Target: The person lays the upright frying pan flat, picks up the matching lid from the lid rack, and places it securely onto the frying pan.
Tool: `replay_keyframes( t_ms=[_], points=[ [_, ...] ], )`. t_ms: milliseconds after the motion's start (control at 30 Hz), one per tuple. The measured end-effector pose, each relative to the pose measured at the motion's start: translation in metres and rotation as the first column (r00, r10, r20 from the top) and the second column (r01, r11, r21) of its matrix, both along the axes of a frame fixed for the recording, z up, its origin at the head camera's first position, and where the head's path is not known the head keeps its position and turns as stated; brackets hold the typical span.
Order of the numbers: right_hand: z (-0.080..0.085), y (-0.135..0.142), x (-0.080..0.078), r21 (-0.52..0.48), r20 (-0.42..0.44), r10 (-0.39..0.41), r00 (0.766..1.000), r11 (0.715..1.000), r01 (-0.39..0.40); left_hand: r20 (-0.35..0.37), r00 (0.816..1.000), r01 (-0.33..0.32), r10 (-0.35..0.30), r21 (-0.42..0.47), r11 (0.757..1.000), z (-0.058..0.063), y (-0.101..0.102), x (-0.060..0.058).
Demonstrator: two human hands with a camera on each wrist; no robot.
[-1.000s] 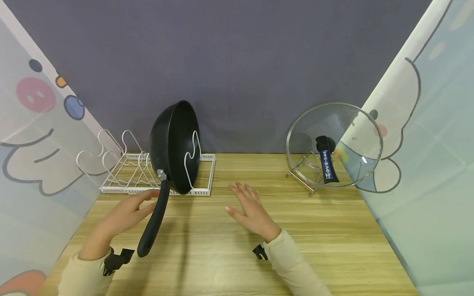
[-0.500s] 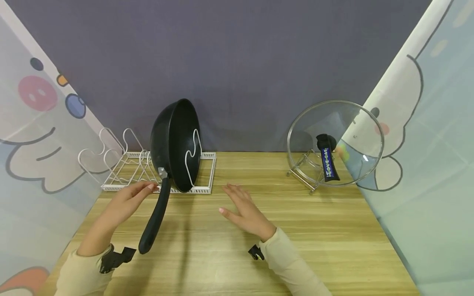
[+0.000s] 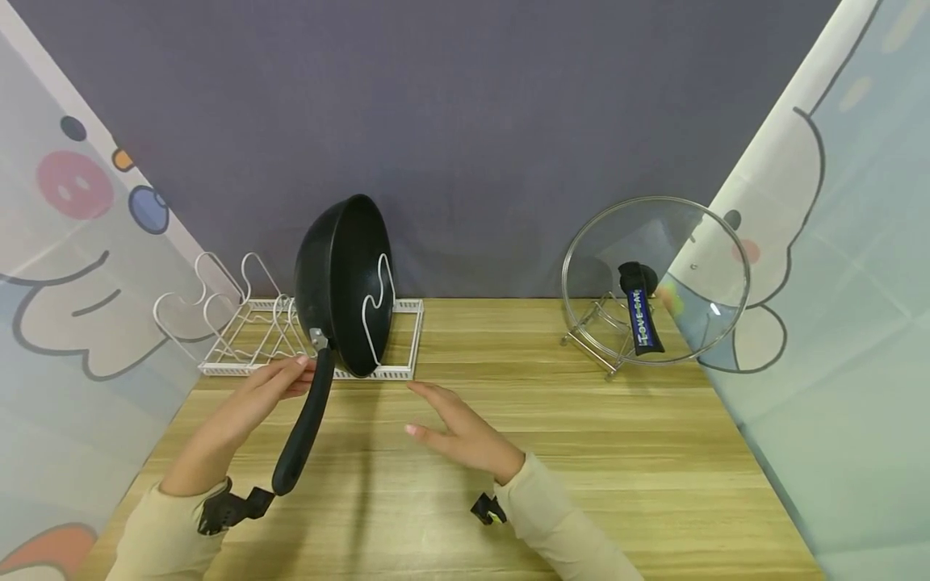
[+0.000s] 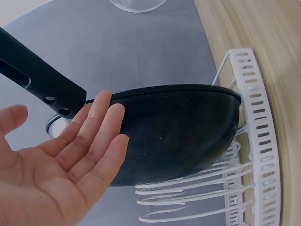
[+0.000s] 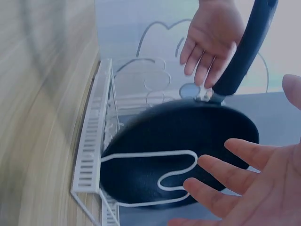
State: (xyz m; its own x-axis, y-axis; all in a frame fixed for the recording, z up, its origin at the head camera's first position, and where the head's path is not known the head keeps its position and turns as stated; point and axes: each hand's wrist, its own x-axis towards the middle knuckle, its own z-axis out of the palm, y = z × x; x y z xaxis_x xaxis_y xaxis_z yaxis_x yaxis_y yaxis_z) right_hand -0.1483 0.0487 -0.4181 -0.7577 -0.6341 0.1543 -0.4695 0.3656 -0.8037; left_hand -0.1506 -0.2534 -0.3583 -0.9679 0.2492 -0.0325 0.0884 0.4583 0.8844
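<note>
A black wok (image 3: pixel 349 290) stands on its side in a white wire rack (image 3: pixel 417 339), its inside facing right. Its long black handle (image 3: pixel 301 432) slants down toward me. My left hand (image 3: pixel 250 407) is just left of the handle's base, fingers nearly straight; in the left wrist view its fingertips (image 4: pixel 106 101) overlap the wok and handle, and whether they touch I cannot tell. To the right of the handle, my right hand (image 3: pixel 465 436) hovers above the table with its fingers extended and thumb apart. In the right wrist view, the right palm (image 5: pixel 263 188) faces the wok, holding nothing.
At the right, a round glass lid (image 3: pixel 683 242) with a black knob handle (image 3: pixel 639 311) leans upright on a small metal stand (image 3: pixel 592 351). A grey backdrop (image 3: pixel 472 145) rises behind the wooden table (image 3: pixel 617 460). Printed cloth panels (image 3: pixel 872 282) flank both sides.
My left hand has shifted a little up and inward beside the handle's base. The right hand has moved left toward the wok. The wok, rack and lid stay where they were.
</note>
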Motion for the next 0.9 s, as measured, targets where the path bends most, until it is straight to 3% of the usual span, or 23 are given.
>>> replay_keyframes(
  t_ms=[100, 300, 533, 733, 900],
  points=[
    [0.002, -0.006, 0.003, -0.019, 0.034, 0.034, 0.999, 0.999, -0.034, 0.048, 0.999, 0.017, -0.019, 0.045, 0.999, -0.001, -0.001, -0.002],
    [0.005, -0.015, 0.007, -0.111, 0.166, 0.11, 0.98, 0.989, -0.093, 0.105, 0.987, 0.108, -0.12, 0.117, 0.987, -0.005, 0.001, -0.009],
    [0.007, -0.026, 0.01, -0.154, 0.192, 0.178, 0.965, 0.977, -0.15, 0.143, 0.973, 0.145, -0.18, 0.226, 0.963, -0.006, 0.004, -0.014],
    [0.008, -0.032, 0.013, -0.181, 0.236, 0.216, 0.947, 0.968, -0.176, 0.219, 0.941, 0.164, -0.256, 0.368, 0.915, -0.009, 0.008, -0.019],
    [0.007, -0.039, 0.015, -0.213, 0.278, 0.266, 0.923, 0.954, -0.211, 0.252, 0.914, 0.155, -0.319, 0.51, 0.846, -0.013, 0.011, -0.021]
  ],
)
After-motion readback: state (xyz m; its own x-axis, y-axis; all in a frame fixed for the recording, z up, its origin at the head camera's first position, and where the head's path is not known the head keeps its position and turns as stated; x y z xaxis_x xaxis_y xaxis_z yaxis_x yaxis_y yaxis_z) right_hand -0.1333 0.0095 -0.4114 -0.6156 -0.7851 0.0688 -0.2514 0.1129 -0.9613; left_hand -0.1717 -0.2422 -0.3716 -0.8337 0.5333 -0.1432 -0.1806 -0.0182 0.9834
